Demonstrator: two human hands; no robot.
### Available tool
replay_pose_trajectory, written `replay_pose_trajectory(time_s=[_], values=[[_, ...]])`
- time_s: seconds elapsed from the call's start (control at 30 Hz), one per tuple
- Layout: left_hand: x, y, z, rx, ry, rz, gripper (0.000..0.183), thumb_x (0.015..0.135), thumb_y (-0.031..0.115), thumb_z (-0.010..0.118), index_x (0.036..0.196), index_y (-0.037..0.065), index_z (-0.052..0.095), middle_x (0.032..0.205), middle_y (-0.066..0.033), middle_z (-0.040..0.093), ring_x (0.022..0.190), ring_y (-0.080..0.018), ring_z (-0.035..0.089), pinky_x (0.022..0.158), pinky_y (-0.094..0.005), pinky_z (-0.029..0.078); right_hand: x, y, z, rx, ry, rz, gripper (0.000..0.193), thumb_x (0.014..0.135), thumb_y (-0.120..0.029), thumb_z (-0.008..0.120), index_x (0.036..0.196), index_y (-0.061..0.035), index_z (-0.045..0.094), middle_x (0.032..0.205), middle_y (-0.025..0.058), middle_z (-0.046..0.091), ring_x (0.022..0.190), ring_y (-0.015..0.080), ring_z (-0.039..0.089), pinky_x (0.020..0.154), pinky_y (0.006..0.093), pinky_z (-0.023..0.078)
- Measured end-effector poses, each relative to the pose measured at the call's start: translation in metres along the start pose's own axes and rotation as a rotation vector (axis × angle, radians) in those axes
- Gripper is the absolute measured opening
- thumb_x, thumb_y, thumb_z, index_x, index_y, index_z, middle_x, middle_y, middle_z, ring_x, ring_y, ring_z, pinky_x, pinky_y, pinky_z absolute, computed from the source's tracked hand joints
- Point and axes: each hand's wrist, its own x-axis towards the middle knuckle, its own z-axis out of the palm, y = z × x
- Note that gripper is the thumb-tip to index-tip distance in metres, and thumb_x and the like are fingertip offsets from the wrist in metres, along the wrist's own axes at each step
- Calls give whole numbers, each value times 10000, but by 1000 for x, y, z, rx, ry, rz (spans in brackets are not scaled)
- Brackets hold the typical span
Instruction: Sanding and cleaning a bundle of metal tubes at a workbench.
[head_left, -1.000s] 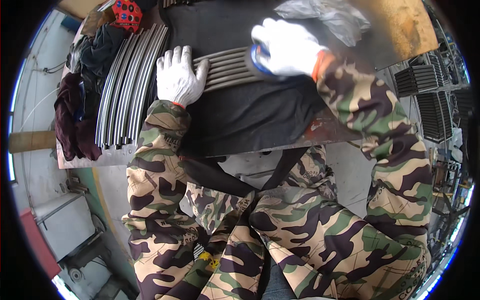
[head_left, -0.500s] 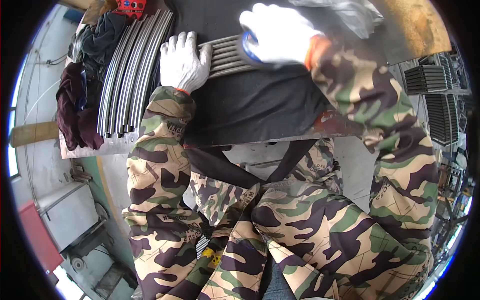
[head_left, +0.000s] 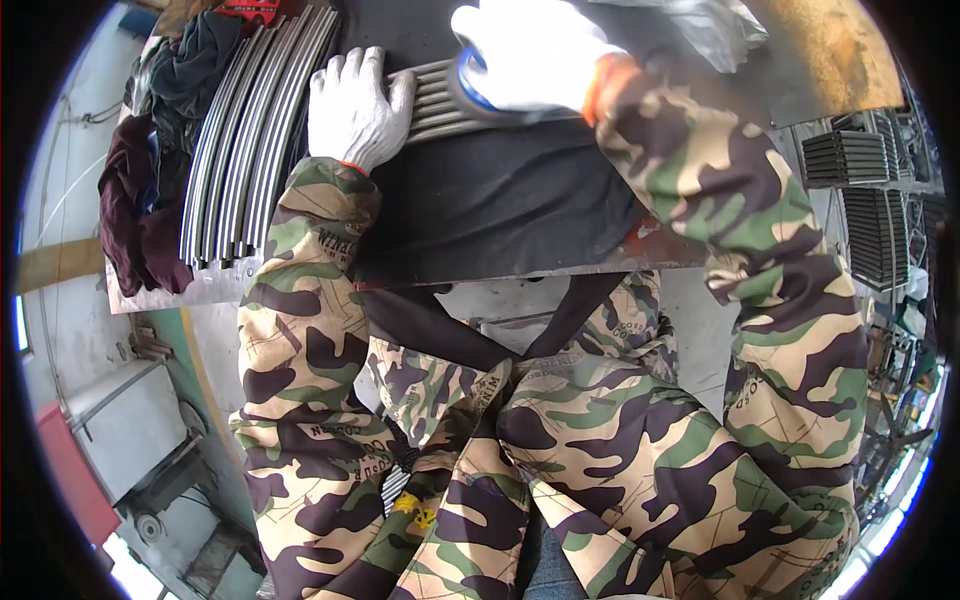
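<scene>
My left hand (head_left: 358,112), in a white knit glove, lies flat over the left ends of several metal rods (head_left: 430,100) set side by side. Its fingers are stretched out and a little apart. In a white glove with an orange cuff, my right hand (head_left: 540,55) is closed around a round blue-and-dark tool (head_left: 474,84), which sits over the rods to the right of my left hand. Motion blur and the glove hide much of that tool, so its kind is unclear. A black cloth (head_left: 480,210) lies beneath the rods, whose right ends are hidden.
Several long, shiny metal rods (head_left: 245,140) lie in a row at the left of the table. Crumpled dark clothes (head_left: 140,210) lie beyond them at the left edge. A clear plastic bag (head_left: 710,35) rests at the far right, and stacked dark bars (head_left: 850,160) stand off the table's right side.
The whole scene has shifted slightly left and up in the view. My right hand with the round tool stays over the rods, blurred by motion. My left hand still lies flat on them.
</scene>
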Motion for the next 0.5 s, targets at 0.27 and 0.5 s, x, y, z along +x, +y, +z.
replay_pose_trajectory(time_s=[0.27,0.5], values=[[-1,5,10,165,56,-194,322,963,359,646,1004,46,713,1007,-131,728,994,-360,672,930,-529,494,1,-16,-2,33,-65,-1,237,903,-247,638,1017,-44,687,977,239,695,876,449,706,773,555,570],[-6,-2,-3,131,-100,25,366,1028,309,589,1238,30,698,1259,-161,717,1153,-386,655,1007,-513,491,-4,-19,-4,18,-81,-17,237,908,-265,646,1008,-53,675,963,238,687,875,437,716,771,545,583]])
